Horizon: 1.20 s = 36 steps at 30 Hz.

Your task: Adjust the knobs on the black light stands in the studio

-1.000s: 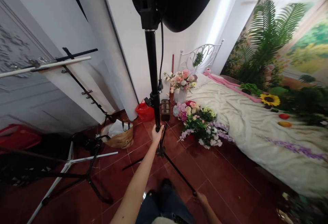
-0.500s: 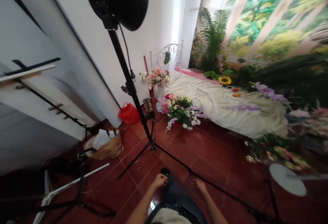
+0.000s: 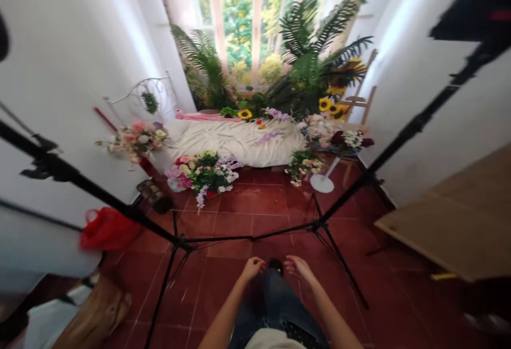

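Black light stand (image 3: 99, 192) ahead-left of the empty, half-curled left hand (image 3: 252, 268), second light stand (image 3: 393, 147) ahead-right of the empty, loosely curved right hand (image 3: 299, 268); both stand splay-legged, seemingly placed. Further adjustment can't be judged.

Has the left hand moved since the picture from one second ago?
Yes. Judged against the black stand beside the red bag, the left hand has come off the pole and back toward the person's jeans.
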Each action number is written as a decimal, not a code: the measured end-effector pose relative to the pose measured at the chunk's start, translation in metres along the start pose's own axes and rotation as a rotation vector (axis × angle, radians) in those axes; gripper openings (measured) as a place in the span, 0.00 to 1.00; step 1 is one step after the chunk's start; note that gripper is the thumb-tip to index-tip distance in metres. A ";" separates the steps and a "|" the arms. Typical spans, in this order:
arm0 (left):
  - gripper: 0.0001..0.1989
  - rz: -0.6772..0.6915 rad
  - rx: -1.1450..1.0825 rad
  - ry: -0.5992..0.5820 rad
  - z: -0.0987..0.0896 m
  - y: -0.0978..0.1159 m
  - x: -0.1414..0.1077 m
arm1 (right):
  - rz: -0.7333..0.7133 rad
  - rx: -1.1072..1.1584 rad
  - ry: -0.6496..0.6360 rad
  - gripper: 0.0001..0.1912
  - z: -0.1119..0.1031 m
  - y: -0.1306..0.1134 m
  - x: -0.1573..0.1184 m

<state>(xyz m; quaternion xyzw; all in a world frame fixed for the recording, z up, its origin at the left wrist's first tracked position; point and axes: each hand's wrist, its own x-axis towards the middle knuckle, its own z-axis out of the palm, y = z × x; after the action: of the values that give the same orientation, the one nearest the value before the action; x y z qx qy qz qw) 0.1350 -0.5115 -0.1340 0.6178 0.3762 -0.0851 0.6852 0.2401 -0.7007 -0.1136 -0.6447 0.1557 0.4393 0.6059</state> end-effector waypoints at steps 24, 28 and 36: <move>0.13 0.872 0.125 -0.296 0.403 0.359 0.127 | -0.354 0.615 -0.095 0.14 -0.322 -0.275 0.011; 0.20 0.970 0.018 -0.185 0.468 0.401 0.143 | -0.343 0.671 -0.204 0.16 -0.352 -0.310 0.018; 0.17 0.939 -0.025 -0.069 0.523 0.429 0.153 | -0.274 0.783 -0.495 0.21 -0.385 -0.366 0.021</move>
<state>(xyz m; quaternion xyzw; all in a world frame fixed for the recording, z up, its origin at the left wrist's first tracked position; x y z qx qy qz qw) 0.7064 -0.8389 0.0822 0.7097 0.0339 0.2183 0.6689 0.6654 -0.9679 0.0603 -0.2587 0.0742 0.4040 0.8743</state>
